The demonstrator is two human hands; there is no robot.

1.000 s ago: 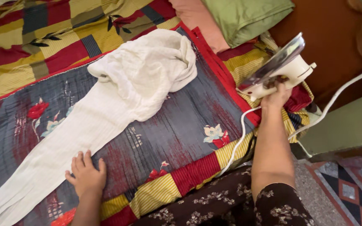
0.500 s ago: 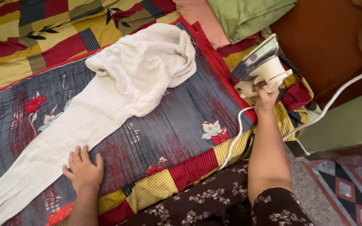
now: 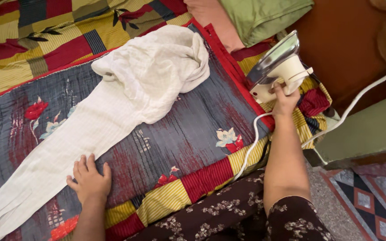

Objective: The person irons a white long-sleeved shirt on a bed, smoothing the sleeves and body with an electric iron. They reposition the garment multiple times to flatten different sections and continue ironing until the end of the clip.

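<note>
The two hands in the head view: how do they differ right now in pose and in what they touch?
The left hand lies flat, palm down, fingers on the edge of the long white crinkled cloth; the right hand is closed around the handle of the white electric iron. The left rests on the grey floral quilt; the right is raised, with the iron tipped so its metal soleplate shows. Both are bare.

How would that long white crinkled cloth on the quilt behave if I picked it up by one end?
The long white crinkled cloth would probably hang limp: its far end already lies bunched in soft folds. It looks thin, so likely light for its size. It may slide over the grey flowered quilt when pushed, which may be why the left hand rests flat at its edge.
</note>
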